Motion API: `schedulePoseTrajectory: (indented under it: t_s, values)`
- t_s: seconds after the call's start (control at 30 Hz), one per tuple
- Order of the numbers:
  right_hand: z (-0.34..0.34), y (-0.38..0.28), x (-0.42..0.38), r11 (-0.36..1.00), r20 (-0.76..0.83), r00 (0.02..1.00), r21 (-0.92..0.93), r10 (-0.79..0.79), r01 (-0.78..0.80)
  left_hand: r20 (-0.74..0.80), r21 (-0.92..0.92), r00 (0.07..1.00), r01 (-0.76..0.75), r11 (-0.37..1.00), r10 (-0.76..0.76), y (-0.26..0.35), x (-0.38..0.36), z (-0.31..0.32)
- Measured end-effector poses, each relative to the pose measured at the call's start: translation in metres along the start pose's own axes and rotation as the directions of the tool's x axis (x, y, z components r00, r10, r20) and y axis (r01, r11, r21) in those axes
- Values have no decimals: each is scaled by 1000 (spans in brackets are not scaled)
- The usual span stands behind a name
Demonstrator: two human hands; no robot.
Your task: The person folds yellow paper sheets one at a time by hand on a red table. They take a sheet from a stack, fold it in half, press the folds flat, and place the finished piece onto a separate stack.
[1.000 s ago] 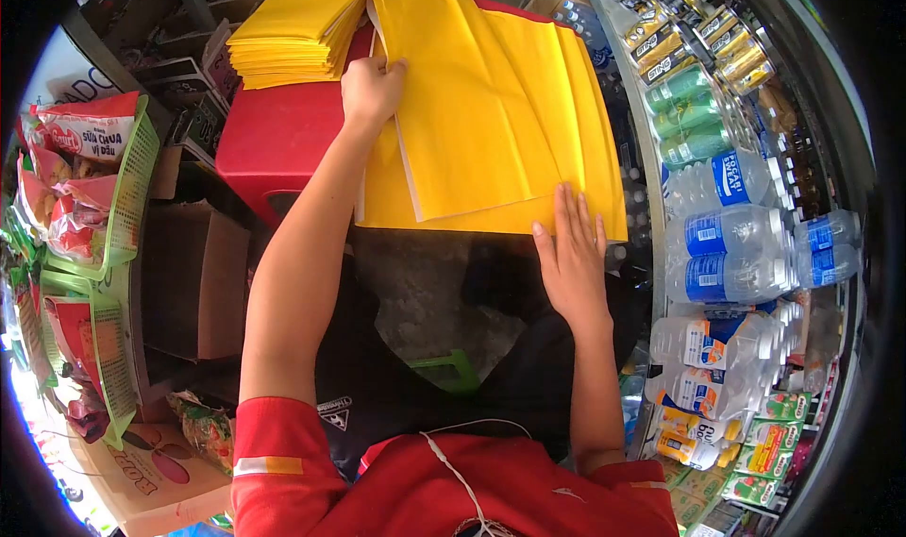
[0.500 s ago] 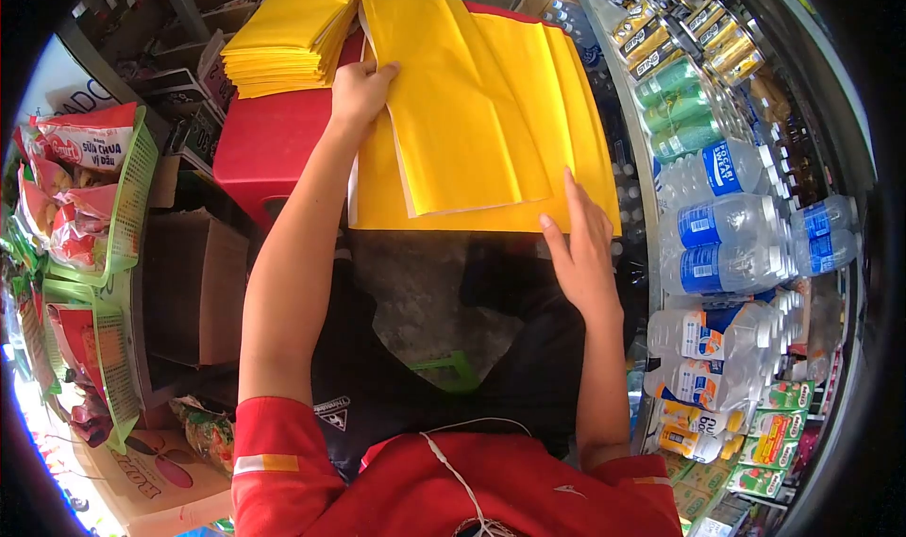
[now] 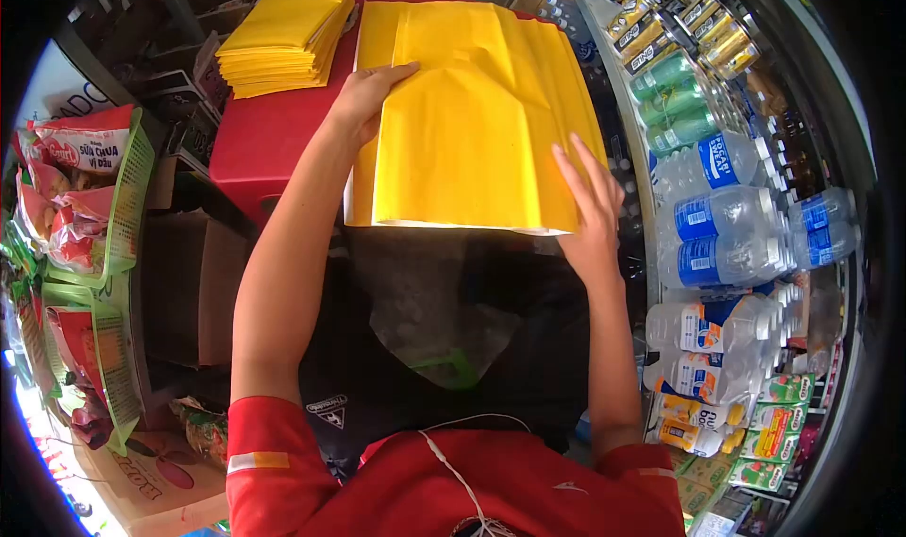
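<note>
A large yellow paper sheet with fold creases and a pale underside lies over more yellow sheets on a red plastic table. My left hand is closed on its left edge, thumb on top, the other fingers partly hidden. My right hand is at the sheet's right edge, fingers stretched out and slightly apart; its thumb is hard to see. A stack of folded yellow paper sits at the table's far left, beyond my left hand.
The red table stands before my knees. Shelves of drink bottles and cans rise close on the right. Green baskets with snack packets are on the left, near cardboard boxes.
The top sheet has shifted toward me and right, now lying squarer over the sheets below, with its middle buckled. My right hand has risen slightly to its right edge.
</note>
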State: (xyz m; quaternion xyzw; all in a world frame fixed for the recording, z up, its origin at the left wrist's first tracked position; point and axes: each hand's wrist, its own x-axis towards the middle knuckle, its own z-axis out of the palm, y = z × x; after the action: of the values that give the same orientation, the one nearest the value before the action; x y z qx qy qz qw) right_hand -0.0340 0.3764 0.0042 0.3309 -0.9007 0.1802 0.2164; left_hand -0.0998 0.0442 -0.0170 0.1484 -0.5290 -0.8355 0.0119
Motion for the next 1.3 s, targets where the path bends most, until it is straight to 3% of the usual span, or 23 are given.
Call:
schedulePoseTrajectory:
  t_s: [0.07,0.1,0.13,0.17,0.2,0.3,0.47,0.6,0.73,0.9,1.03,1.1,1.3]
  values:
    - [1,9,8,993,5,994,-31,-110,111,-10,178,997,-78,981,81,-7,5,-5]
    - [4,11,11,990,-2,991,-19,-137,137,-9,530,962,-228,817,274,-7,3,-10]
    - [7,13,13,986,-9,986,-9,-165,165,63,800,894,-311,513,443,-8,0,-16]
    - [8,15,15,981,-14,981,1,-192,192,193,942,807,-312,125,558,-9,-2,-22]
    - [9,15,15,979,-16,979,-6,-202,202,210,944,781,-319,88,588,-8,-6,-24]
    - [17,16,8,971,18,972,-24,-236,237,394,861,681,-509,12,617,-3,-28,-32]
    - [27,9,9,968,46,967,15,-251,250,545,781,725,-622,61,421,7,-69,-33]
    - [15,2,31,968,-9,982,168,-187,186,599,759,719,-650,35,353,14,-76,-52]
    - [-4,-5,50,982,-84,996,179,-39,53,621,738,685,-675,11,382,20,-85,-58]
    - [-7,-3,57,975,-137,991,219,0,31,655,657,642,-744,120,398,13,-88,-51]
    - [-3,0,45,968,-106,990,222,-97,119,709,652,632,-757,52,311,6,-80,-56]
    - [3,2,40,974,-5,985,147,-171,170,719,657,627,-753,-2,300,4,-79,-57]
    - [23,7,27,983,171,968,53,-183,177,715,682,647,-728,-65,265,-6,-81,-51]
